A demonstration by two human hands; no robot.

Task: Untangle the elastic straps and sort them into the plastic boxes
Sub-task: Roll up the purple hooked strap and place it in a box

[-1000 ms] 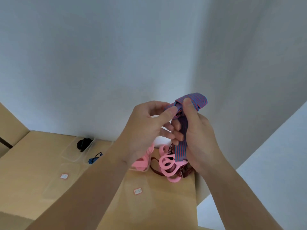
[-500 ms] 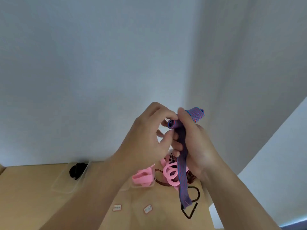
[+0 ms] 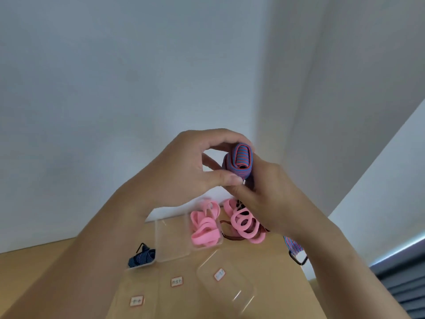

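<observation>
Both our left hand (image 3: 184, 173) and right hand (image 3: 278, 199) pinch the rolled blue-and-red striped elastic strap (image 3: 240, 161), which we judge light, springy, best squeezed across its coil.

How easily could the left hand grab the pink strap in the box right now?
Probably not right away. The left hand is pinching the rolled blue-and-red strap with the right hand. Nothing covers the pink strap below, so letting go would free it.

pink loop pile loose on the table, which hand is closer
Right. The right hand hangs just above the loose pile of pink elastic loops; the left hand is higher and further left.
</observation>
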